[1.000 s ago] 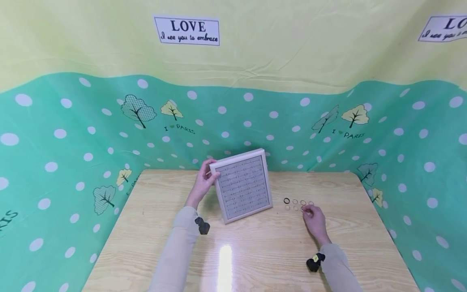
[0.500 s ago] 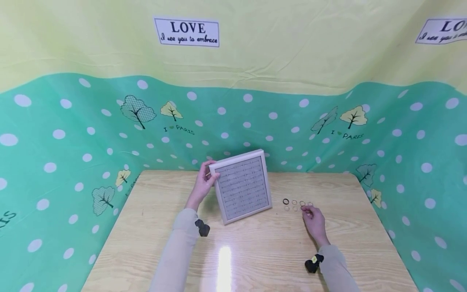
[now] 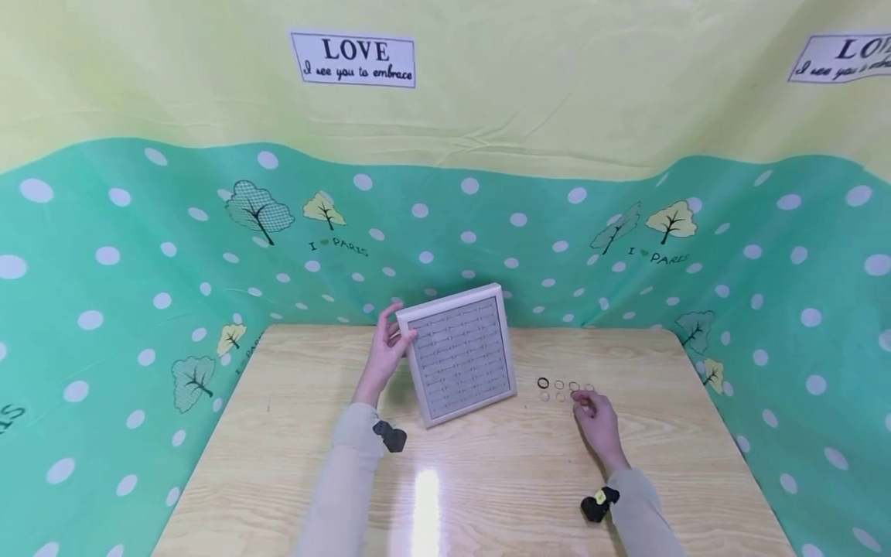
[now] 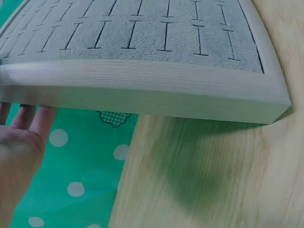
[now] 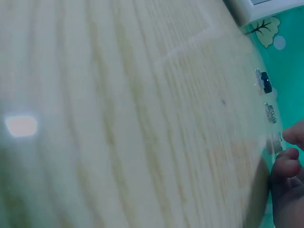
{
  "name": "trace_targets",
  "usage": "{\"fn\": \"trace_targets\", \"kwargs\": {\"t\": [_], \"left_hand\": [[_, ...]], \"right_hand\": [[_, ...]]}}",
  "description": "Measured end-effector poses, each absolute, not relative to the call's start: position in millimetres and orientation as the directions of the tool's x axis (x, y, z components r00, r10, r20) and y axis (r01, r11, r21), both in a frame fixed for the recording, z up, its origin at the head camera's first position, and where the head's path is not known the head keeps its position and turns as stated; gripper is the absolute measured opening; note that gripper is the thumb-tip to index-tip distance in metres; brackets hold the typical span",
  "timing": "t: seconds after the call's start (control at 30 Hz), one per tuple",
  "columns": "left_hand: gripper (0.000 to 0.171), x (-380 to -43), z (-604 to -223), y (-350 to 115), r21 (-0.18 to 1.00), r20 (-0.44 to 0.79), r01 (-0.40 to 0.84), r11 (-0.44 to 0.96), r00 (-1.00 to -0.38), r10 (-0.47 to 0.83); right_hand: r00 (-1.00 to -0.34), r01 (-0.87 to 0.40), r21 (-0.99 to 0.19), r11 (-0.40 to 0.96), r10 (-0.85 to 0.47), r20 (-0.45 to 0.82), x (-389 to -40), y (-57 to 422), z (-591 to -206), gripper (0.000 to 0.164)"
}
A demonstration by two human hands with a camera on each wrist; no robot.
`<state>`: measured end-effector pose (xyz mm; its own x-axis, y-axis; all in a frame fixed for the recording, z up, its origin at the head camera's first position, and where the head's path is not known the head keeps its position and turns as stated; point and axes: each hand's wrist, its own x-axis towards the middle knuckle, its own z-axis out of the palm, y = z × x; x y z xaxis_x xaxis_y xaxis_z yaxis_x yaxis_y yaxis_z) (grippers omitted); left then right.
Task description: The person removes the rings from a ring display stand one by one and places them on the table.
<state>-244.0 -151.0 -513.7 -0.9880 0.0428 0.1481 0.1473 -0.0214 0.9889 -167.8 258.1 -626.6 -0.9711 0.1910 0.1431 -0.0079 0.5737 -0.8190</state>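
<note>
A pale-framed ring display tray (image 3: pixel 459 356) with grey slotted padding leans up at the back of the table. My left hand (image 3: pixel 385 352) grips its upper left edge, thumb on the front and fingers behind; the left wrist view shows fingers under the frame (image 4: pixel 142 97). My right hand (image 3: pixel 599 424) is low over the table, right of the tray. Its thumb and fingertip pinch at a ring (image 5: pixel 274 143) in the right wrist view. Several rings lie in two rows by the fingertips, among them a thick black ring (image 3: pixel 543 383) and a thin ring (image 3: pixel 559 384).
The wooden table (image 3: pixel 487 495) has a bright glare strip toward the front. A green dotted cloth (image 3: pixel 431 224) closes off the back and both sides. The tray's bottom edge stands on the wood, left of the rings.
The hands, tray and rings hold nearly the same places; the whole head view has shifted slightly left. The right fingertips stay at the lower row of rings.
</note>
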Motion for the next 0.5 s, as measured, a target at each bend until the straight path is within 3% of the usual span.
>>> {"fn": "trace_targets", "kwargs": {"t": [0.3, 0.5], "left_hand": [[0.069, -223, -533, -156, 0.998, 0.025, 0.020, -0.056, -0.996, 0.083], [0.061, -196, -541, -171, 0.995, 0.093, 0.097, 0.024, -0.988, 0.124]], "right_hand": [[-0.978, -0.017, -0.830, 0.558, 0.163, 0.129, -154, 263, -622, 0.025], [-0.975, -0.071, -0.821, 0.567, 0.132, 0.176, -150, 270, -618, 0.029]]}}
